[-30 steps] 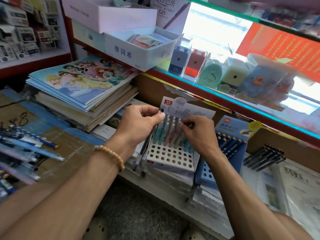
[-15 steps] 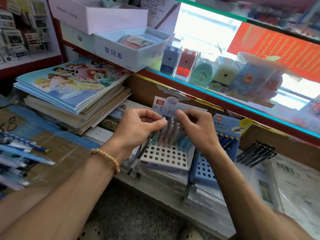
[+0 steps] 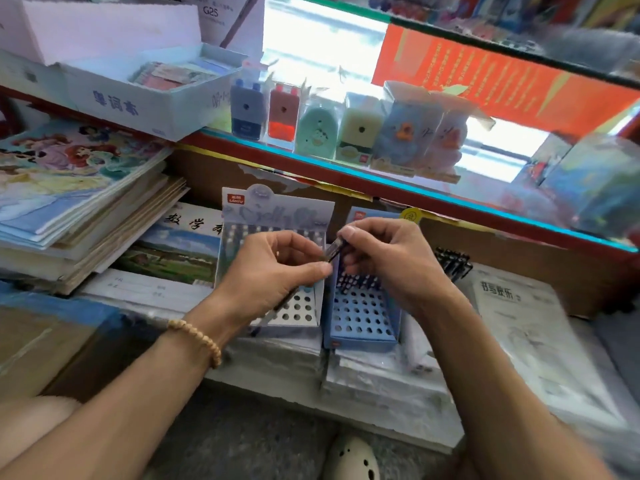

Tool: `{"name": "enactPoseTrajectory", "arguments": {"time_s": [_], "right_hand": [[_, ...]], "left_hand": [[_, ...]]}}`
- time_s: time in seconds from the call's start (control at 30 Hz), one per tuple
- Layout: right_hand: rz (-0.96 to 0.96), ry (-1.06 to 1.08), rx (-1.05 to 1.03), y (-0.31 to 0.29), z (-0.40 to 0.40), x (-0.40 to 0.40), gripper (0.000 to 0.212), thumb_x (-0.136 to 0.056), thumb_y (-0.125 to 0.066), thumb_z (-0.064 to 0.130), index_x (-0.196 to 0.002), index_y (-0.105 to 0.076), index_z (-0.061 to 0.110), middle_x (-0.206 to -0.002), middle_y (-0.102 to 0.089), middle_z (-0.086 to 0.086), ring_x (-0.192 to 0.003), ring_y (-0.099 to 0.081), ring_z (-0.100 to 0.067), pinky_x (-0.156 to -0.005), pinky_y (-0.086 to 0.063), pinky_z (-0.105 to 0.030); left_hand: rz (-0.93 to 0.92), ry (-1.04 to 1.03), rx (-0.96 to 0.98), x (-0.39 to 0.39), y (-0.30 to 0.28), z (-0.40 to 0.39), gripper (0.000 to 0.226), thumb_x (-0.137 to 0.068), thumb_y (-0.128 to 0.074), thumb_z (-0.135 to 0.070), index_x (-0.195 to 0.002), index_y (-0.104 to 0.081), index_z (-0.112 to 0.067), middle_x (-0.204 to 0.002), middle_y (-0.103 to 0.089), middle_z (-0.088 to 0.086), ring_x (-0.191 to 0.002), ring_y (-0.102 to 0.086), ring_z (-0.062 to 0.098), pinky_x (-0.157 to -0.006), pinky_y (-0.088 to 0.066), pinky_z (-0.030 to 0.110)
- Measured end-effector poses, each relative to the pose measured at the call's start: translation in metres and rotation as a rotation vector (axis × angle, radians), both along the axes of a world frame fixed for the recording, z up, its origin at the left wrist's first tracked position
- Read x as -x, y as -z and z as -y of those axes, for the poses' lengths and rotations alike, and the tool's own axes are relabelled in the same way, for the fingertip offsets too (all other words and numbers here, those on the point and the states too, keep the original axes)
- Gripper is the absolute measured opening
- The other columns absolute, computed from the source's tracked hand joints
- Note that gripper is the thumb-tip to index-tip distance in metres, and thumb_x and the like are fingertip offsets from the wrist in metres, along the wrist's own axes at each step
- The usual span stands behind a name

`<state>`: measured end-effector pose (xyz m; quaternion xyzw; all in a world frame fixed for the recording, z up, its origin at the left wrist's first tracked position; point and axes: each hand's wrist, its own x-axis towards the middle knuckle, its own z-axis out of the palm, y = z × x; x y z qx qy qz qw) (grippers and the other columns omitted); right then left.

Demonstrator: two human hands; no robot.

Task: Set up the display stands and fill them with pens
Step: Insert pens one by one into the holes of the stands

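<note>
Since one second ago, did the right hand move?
Yes. The right hand has shifted right, from the white stand to above the blue stand.

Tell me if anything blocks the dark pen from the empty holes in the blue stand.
Nothing visible does. Both hands, left and right, pinch the dark pen above the stands. The blue stand sits just below the right hand, its front rows of holes open and uncovered; pens fill only its back rows.

Right hand (image 3: pixel 391 261) lifted off white stand (image 3: pixel 298 306), now pinching dark pen (image 3: pixel 335 250)
</note>
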<state>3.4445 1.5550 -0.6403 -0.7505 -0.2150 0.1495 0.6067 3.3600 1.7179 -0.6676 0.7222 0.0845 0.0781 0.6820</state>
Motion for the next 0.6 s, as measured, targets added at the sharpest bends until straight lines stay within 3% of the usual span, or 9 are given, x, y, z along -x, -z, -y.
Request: {"name": "enactPoseTrajectory", "arguments": {"time_s": [0.1, 0.23, 0.3, 0.37, 0.43, 0.53, 0.6], "right_hand": [[-0.009, 0.191, -0.092, -0.011, 0.031, -0.012, 0.01, -0.093, -0.065, 0.014, -0.089, -0.072, 0.009, -0.076, -0.072, -0.001, -0.069, -0.066, -0.013, -0.063, -0.055, -0.023], [0.092, 0.289, -0.086, -0.011, 0.06, -0.017, 0.003, -0.091, -0.069, 0.014, -0.093, -0.07, 0.011, -0.083, -0.073, -0.006, -0.073, -0.069, -0.018, -0.069, -0.058, -0.033], [0.167, 0.317, -0.083, -0.012, 0.071, -0.013, 0.01, -0.086, -0.075, 0.01, -0.093, -0.068, 0.011, -0.084, -0.073, -0.012, -0.076, -0.073, -0.027, -0.07, -0.061, -0.04], [0.236, 0.353, -0.101, -0.016, 0.084, -0.013, 0.014, -0.083, -0.077, 0.003, -0.09, -0.067, 0.01, -0.075, -0.071, -0.013, -0.07, -0.073, -0.026, -0.063, -0.061, -0.036], [0.3, 0.395, -0.069, -0.021, 0.101, -0.016, 0.015, -0.083, -0.076, 0.002, -0.09, -0.066, 0.01, -0.068, -0.069, -0.009, -0.059, -0.069, -0.015, -0.055, -0.056, -0.026], [0.368, 0.426, 0.04, -0.027, 0.128, -0.022, 0.018, -0.082, -0.079, 0.007, -0.09, -0.066, 0.015, -0.071, -0.07, -0.011, -0.06, -0.068, -0.019, -0.059, -0.059, -0.034], [0.374, 0.448, 0.063, -0.03, 0.148, -0.024, 0.018, -0.083, -0.078, 0.007, -0.092, -0.065, 0.016, -0.072, -0.07, -0.009, -0.063, -0.069, -0.017, -0.058, -0.058, -0.029]], "left_hand": [[0.016, 0.034, -0.047, -0.007, 0.004, 0.017, 0.013, -0.081, -0.075, -0.005, -0.093, -0.07, -0.008, -0.072, -0.07, -0.002, -0.065, -0.066, 0.006, -0.056, -0.049, 0.013], [0.067, 0.053, -0.163, -0.019, 0.011, 0.039, 0.012, -0.081, -0.078, -0.012, -0.091, -0.073, -0.014, -0.076, -0.073, -0.002, -0.072, -0.068, 0.007, -0.066, -0.055, 0.02], [0.078, 0.076, -0.182, -0.028, 0.011, 0.054, 0.011, -0.081, -0.078, -0.014, -0.09, -0.073, -0.015, -0.077, -0.072, -0.001, -0.073, -0.068, 0.009, -0.07, -0.057, 0.024], [0.1, 0.103, -0.197, -0.036, 0.008, 0.072, 0.009, -0.082, -0.078, -0.015, -0.089, -0.073, -0.016, -0.077, -0.072, 0.001, -0.071, -0.067, 0.01, -0.068, -0.056, 0.022], [0.139, 0.125, -0.229, -0.045, 0.005, 0.091, 0.008, -0.083, -0.078, -0.016, -0.089, -0.072, -0.015, -0.075, -0.071, 0.002, -0.066, -0.064, 0.007, -0.062, -0.052, 0.017], [0.175, 0.186, -0.279, -0.057, 0.002, 0.119, 0.007, -0.085, -0.076, -0.017, -0.089, -0.071, -0.018, -0.07, -0.069, -0.005, -0.061, -0.061, 0.001, -0.057, -0.047, 0.014], [0.191, 0.196, -0.342, -0.064, 0.005, 0.136, 0.005, -0.086, -0.075, -0.022, -0.086, -0.07, -0.021, -0.071, -0.069, -0.006, -0.063, -0.061, 0.003, -0.058, -0.049, 0.017]]}}
